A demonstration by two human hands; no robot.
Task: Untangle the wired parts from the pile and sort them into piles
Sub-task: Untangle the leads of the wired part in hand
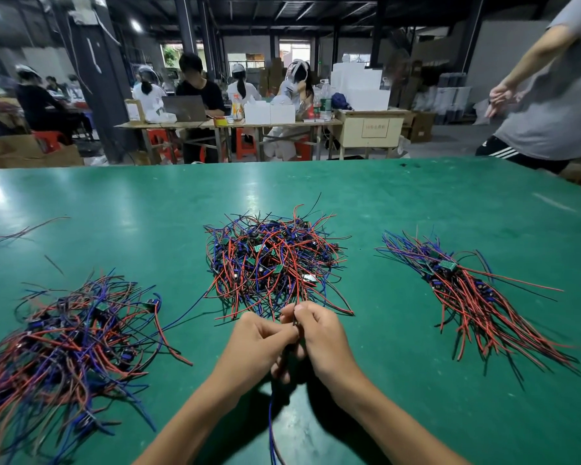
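Observation:
A tangled pile (272, 260) of red, blue and black wires with small green boards lies in the middle of the green table (416, 203). Just in front of it my left hand (252, 344) and my right hand (322, 337) meet, fingers curled, both pinching one wired part (296, 325). Its blue wire hangs down between my wrists toward the near edge. A loose pile (67, 344) lies at the left. At the right sits an aligned bundle (463, 290), wires running the same way.
A few stray wires (24, 229) lie at the far left edge. A person in a grey shirt (550, 105) stands at the table's far right corner. Other workers sit at benches (228, 124) beyond the table.

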